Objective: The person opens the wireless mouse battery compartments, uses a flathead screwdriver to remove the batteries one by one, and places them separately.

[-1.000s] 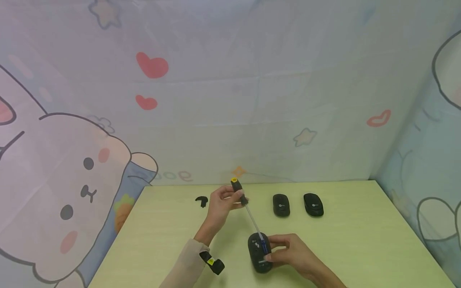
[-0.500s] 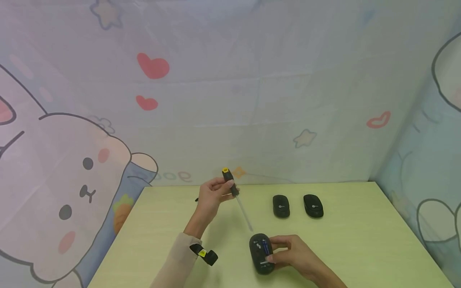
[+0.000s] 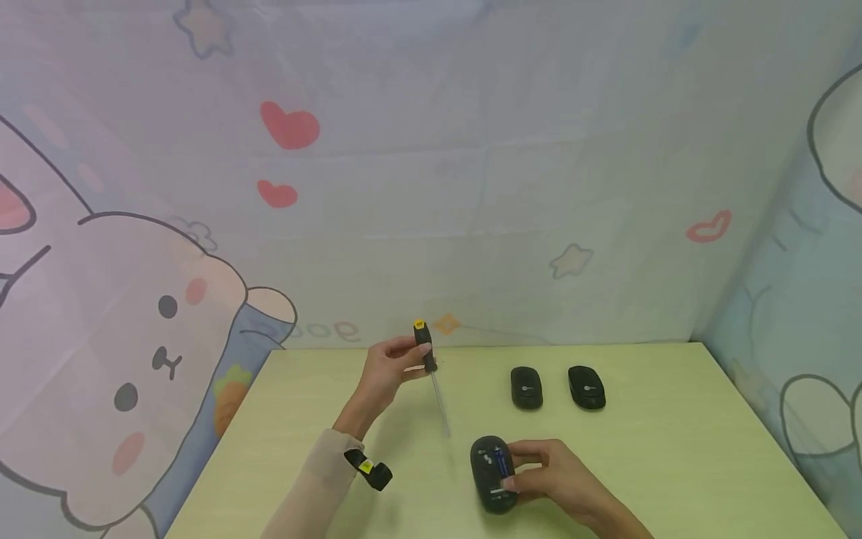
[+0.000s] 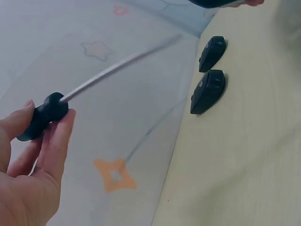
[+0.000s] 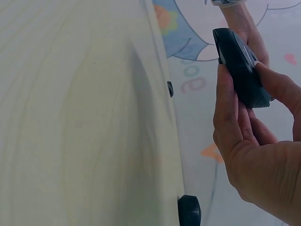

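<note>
And there it was, low in the frame: a black mouse, its underside up, with a blue piece, probably a battery, showing along its right side! Just to its upper left hung the tip of the screwdriver, apart from the mouse, shaft slanting down and slightly right. Steadiness was everything here, in my judgement: a firm hold on the mouse, the shaft well controlled, and a tip kept from skidding across the casing or scraping that blue piece. Now the hands! The left hand, near the frame's centre, had the dark handle pinched between thumb and fingers, yellow end uppermost, a partial wrap rather than a full fist. The right hand, lower right of centre, gripped the mouse by its right edge, thumb on the upturned face, fingers spread round the far side. Whether that mouse touched the table, I could not tell. Above, right of centre, two more mice lay side by side.
</note>
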Motion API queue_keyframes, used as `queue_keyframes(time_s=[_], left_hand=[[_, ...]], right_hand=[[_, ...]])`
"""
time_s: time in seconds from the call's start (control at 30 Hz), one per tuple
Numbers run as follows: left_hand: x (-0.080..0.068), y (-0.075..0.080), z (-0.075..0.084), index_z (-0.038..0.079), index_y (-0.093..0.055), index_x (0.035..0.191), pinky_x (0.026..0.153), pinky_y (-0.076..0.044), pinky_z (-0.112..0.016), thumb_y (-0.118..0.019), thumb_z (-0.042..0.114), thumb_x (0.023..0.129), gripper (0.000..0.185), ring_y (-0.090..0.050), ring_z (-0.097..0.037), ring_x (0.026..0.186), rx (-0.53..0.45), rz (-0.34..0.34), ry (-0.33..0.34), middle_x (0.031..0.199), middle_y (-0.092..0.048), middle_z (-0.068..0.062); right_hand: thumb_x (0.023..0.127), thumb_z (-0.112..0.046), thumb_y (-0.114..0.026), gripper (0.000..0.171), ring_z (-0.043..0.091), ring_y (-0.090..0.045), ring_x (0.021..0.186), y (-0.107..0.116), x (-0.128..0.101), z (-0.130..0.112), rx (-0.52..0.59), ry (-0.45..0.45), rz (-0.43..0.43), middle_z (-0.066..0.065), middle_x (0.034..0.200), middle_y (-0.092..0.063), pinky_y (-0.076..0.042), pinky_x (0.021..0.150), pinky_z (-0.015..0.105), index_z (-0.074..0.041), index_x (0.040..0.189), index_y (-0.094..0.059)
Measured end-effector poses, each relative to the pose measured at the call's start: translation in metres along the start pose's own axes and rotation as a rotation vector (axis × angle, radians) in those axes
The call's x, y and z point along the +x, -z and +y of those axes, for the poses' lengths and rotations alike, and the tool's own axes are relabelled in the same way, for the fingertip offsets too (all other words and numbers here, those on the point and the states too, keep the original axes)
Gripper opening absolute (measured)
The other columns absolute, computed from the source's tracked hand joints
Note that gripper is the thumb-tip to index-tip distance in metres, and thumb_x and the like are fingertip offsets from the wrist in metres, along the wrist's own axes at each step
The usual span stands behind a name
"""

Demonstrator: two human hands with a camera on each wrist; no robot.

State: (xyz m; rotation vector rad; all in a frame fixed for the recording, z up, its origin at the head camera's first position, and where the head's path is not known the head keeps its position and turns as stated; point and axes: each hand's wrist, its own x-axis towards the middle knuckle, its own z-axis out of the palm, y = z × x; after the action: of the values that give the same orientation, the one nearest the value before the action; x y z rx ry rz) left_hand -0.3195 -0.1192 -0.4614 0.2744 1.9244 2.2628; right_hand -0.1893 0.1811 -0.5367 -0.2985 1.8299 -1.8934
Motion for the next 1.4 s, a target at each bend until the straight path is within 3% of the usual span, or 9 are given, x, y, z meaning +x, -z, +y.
queue_keyframes(time_s=[0.43,0.7,1.07,1.23,1.4], left_hand=[[0.008,0.015,-0.024,-0.007,-0.069,0.129,0.088,-0.068,-0.039,-0.077,0.011,0.096,0.038,-0.079,-0.019,0.089,0.164,0.015,0.129,0.111,-0.079,-0.016],[0.014,0.025,-0.038,-0.007,-0.066,0.133,0.080,-0.069,-0.034,-0.080,0.015,0.094,0.047,-0.081,-0.021,0.084,0.166,0.070,0.238,0.106,-0.080,-0.019],[0.024,0.039,-0.062,-0.008,-0.063,0.137,0.073,-0.068,-0.030,-0.080,0.014,0.094,0.051,-0.079,-0.016,0.074,0.176,0.117,0.296,0.098,-0.081,-0.014],[0.028,0.045,-0.073,-0.009,-0.064,0.135,0.079,-0.069,-0.036,-0.082,0.012,0.093,0.050,-0.078,-0.017,0.079,0.213,0.140,0.314,0.107,-0.080,-0.019],[0.031,0.048,-0.078,-0.009,-0.065,0.133,0.078,-0.069,-0.034,-0.082,0.012,0.093,0.048,-0.078,-0.017,0.082,0.245,0.164,0.320,0.118,-0.076,-0.025]], right_hand=[[0.092,-0.010,-0.078,0.058,0.022,-0.078,0.097,0.001,-0.002,0.003,0.009,-0.010,0.001,0.011,0.116,-0.074,-0.068,0.086,0.043,0.011,0.142,-0.057],[0.091,-0.010,-0.079,0.058,0.023,-0.078,0.098,0.001,-0.003,0.002,0.008,-0.011,-0.001,0.012,0.117,-0.075,-0.068,0.087,0.044,0.011,0.141,-0.058],[0.090,-0.012,-0.081,0.058,0.022,-0.079,0.097,0.003,-0.004,0.001,0.012,-0.018,-0.012,0.012,0.118,-0.074,-0.068,0.087,0.043,0.009,0.140,-0.060],[0.090,-0.013,-0.081,0.058,0.021,-0.078,0.097,0.003,-0.004,0.000,0.017,-0.018,-0.015,0.013,0.118,-0.074,-0.068,0.087,0.043,0.009,0.140,-0.060],[0.091,-0.012,-0.081,0.058,0.022,-0.078,0.097,0.003,-0.004,-0.001,0.013,-0.015,-0.018,0.011,0.118,-0.074,-0.068,0.086,0.043,0.008,0.141,-0.060]])
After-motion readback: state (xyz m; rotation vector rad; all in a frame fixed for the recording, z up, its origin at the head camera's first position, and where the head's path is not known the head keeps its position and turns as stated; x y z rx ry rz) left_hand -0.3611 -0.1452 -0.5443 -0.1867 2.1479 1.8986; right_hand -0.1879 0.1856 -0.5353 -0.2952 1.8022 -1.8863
